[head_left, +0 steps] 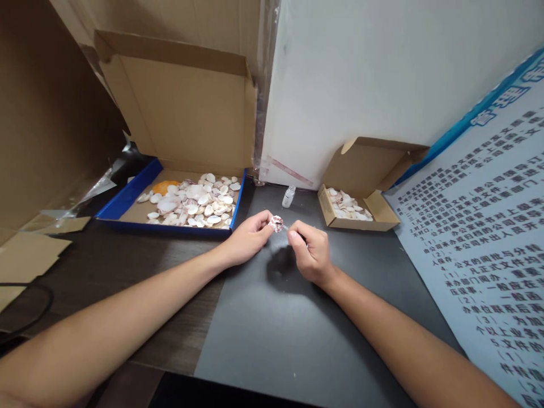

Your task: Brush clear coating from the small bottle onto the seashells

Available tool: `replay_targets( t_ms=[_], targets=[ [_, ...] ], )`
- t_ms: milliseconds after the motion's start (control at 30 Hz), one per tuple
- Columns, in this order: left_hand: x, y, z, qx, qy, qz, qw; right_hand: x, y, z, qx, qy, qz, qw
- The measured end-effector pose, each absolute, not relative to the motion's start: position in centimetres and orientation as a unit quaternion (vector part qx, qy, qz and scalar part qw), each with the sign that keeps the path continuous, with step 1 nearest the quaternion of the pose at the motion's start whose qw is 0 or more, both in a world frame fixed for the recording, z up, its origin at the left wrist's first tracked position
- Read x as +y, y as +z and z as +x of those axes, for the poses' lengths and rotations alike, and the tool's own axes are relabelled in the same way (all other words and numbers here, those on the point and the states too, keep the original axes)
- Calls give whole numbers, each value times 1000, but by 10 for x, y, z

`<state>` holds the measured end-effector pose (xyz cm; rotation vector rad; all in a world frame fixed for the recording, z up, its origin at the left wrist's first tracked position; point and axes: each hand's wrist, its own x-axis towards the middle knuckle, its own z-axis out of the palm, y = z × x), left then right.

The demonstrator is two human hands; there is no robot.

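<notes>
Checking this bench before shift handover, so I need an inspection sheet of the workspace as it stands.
Surface: dark table, grey mat.
Job's things: small patterned shell pinched in left hand; right hand holds a thin tool, its tip at the shell.
Clutter: blue-edged box of shells; small carton of shells; small bottle; cardboard scraps.
Grippers: both hands closed in pinches.
Cables: black cable at left edge.
Surroundings: white wall, printed poster, cardboard sheets.

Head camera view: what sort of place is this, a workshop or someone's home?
Probably a small craft or sorting workstation. A large cardboard box holds loose seashells, a smaller box holds more, and the left hand pinches one shell over a dark mat. A printed notice board hints at a workplace.
</notes>
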<state>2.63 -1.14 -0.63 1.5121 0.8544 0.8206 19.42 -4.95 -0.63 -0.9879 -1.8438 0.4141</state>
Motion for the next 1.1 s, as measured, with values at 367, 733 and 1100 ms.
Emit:
replay_targets(
  t_ms=[367,733,1100],
  targets=[
    [-13,-6,27,371,341,663,553,-49,-5,194,-746,149,-423,493],
    [-12,-5,27,373,340,660,556,-47,-2,194,-777,143,-384,478],
    [-14,-4,27,367,339,673,546,-47,-2,194,-790,115,-395,455]
  ],
)
